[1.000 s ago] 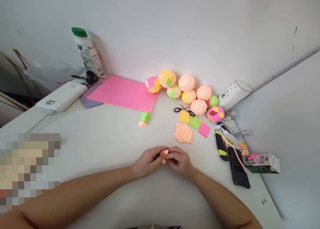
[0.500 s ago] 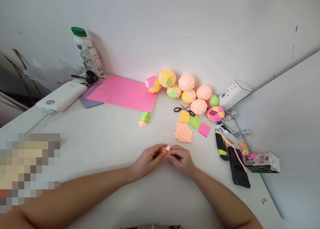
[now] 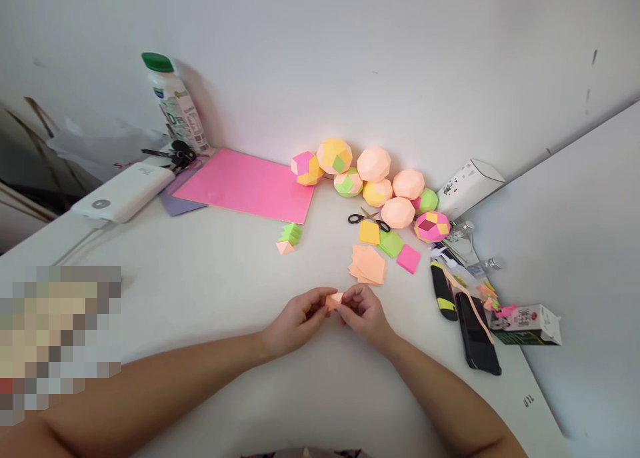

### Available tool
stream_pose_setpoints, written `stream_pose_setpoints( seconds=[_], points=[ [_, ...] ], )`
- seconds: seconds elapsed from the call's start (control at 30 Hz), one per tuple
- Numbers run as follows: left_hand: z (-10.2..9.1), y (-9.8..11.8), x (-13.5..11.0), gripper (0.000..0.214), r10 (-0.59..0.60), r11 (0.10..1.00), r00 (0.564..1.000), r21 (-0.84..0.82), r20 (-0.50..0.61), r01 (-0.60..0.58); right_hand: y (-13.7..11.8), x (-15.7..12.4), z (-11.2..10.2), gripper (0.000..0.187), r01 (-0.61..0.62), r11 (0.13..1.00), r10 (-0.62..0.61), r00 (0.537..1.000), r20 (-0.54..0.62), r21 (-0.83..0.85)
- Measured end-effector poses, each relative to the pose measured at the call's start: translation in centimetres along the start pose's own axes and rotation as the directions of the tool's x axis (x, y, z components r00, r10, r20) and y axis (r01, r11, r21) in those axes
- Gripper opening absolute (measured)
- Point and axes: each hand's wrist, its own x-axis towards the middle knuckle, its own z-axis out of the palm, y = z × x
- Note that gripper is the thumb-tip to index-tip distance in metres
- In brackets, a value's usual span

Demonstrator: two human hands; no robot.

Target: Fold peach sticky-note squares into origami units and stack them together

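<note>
While left hand (image 3: 295, 320) and right hand (image 3: 369, 317) pinch one folded paper (image 3: 334, 301), four stacks (image 3: 369, 266) front one scissors (image 3: 371, 217). Nine balls (image 3: 374, 165) sit beyond or beside it.

Reads as a home corner from my end, set up for paper craft; can't rule out a dorm or small office. I've got a white desk (image 3: 200, 265) against a plain white wall (image 3: 350, 58), carrying faceted paper balls (image 3: 374, 165), scissors (image 3: 355, 219), paper pieces (image 3: 391, 245). Personal clutter fits: drink bottle (image 3: 177, 108), phone (image 3: 477, 335), drink carton (image 3: 537, 321), corded white device (image 3: 123, 193).
</note>
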Motion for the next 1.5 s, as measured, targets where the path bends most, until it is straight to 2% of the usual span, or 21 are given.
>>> stream_pose_setpoints(
  seconds=[0.1, 0.17, 0.2, 0.27, 0.33, 0.57, 0.63, 0.8, 1.07, 1.37, 1.5],
  points=[
    [0.0, 0.2, 0.0, 0.034, -0.022, 0.998, 1.000, -0.051, -0.004, 0.021, -0.4, 0.1, 0.0, 0.023, 0.024, 0.999, -0.023, 0.999, 0.039, -0.029],
    [0.0, 0.2, 0.0, 0.034, -0.016, 0.998, 1.000, -0.056, 0.006, 0.016, -0.8, 0.2, 0.0, 0.016, 0.062, 0.991, -0.052, 0.995, 0.083, -0.120],
    [0.0, 0.1, 0.0, 0.034, -0.008, 0.999, 1.000, -0.046, 0.012, 0.008, -1.0, 0.2, 0.1, 0.012, 0.095, 0.981, -0.080, 0.992, 0.096, -0.170],
    [0.0, -0.1, 0.0, 0.034, 0.017, 1.000, 1.000, -0.010, 0.023, -0.016, -1.2, 0.3, 0.1, 0.016, 0.157, 0.958, -0.134, 0.985, 0.110, -0.240],
    [0.0, -0.3, 0.1, 0.034, 0.041, 0.998, 0.999, 0.050, 0.035, -0.042, -1.3, 0.3, 0.2, 0.016, 0.187, 0.947, -0.162, 0.980, 0.112, -0.262],
    [0.1, -0.4, 0.1, 0.033, 0.134, 0.963, 0.989, 0.224, 0.068, -0.146, -0.8, 0.3, 0.3, 0.006, 0.183, 0.931, -0.153, 0.981, 0.116, -0.316],
    [0.1, -0.3, 0.0, 0.032, 0.149, 0.954, 0.985, 0.250, 0.088, -0.167, -0.8, 0.2, 0.4, 0.008, 0.193, 0.923, -0.161, 0.979, 0.124, -0.333],
    [0.1, 0.1, 0.0, 0.031, 0.130, 0.968, 0.987, 0.204, 0.091, -0.146, -1.0, 0.2, 0.4, 0.013, 0.214, 0.915, -0.190, 0.976, 0.105, -0.341],
    [0.0, 0.2, 0.0, 0.034, 0.093, 0.989, 0.993, 0.111, 0.068, -0.100, -1.2, 0.2, 0.3, 0.008, 0.163, 0.938, -0.147, 0.986, 0.076, -0.307],
    [0.0, -0.3, 0.1, 0.033, 0.127, 0.973, 0.986, 0.180, 0.108, -0.145, -0.9, 0.2, 0.4, 0.010, 0.173, 0.917, -0.131, 0.982, 0.138, -0.360],
    [-0.1, -0.1, 0.0, 0.033, 0.123, 0.981, 0.986, 0.140, 0.112, -0.138, -1.0, 0.2, 0.2, 0.009, 0.191, 0.925, -0.153, 0.979, 0.137, -0.328]
  ],
)
